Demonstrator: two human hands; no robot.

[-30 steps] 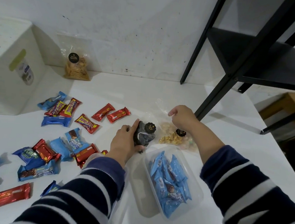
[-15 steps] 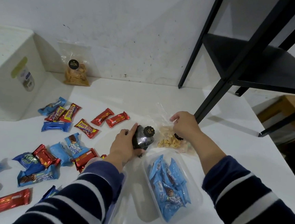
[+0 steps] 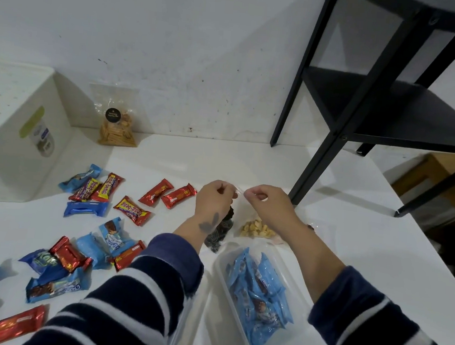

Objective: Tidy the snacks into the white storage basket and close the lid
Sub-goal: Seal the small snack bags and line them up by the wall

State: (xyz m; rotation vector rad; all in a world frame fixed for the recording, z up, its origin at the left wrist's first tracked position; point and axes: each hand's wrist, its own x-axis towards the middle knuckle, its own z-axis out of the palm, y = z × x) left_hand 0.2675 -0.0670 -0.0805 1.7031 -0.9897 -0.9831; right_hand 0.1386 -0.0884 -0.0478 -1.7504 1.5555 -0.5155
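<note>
Pinching the top edge of a clear bag (image 3: 239,201) between left hand (image 3: 214,198) and right hand (image 3: 266,203), fingers of both curled in on the thin plastic at mid-table. Hanging or lying just under the left hand, a bag of dark snacks (image 3: 219,233); just right of it, a bag of pale nuts (image 3: 257,227) — cannot tell which of the two the pinched film belongs to. Sitting nearer, below the wrists, a clear plastic tub (image 3: 221,279) packed with blue wrapped snacks (image 3: 258,290). Lying scattered across the white table (image 3: 351,252) to the left, loose snack bars (image 3: 132,209) in red, blue and yellow wrappers. Standing at the far left, the white storage basket (image 3: 12,137), lid on. Leaning against the far wall, a bag of stick crackers (image 3: 117,129). Standing at the far right — a black shelf frame (image 3: 364,101).
</note>
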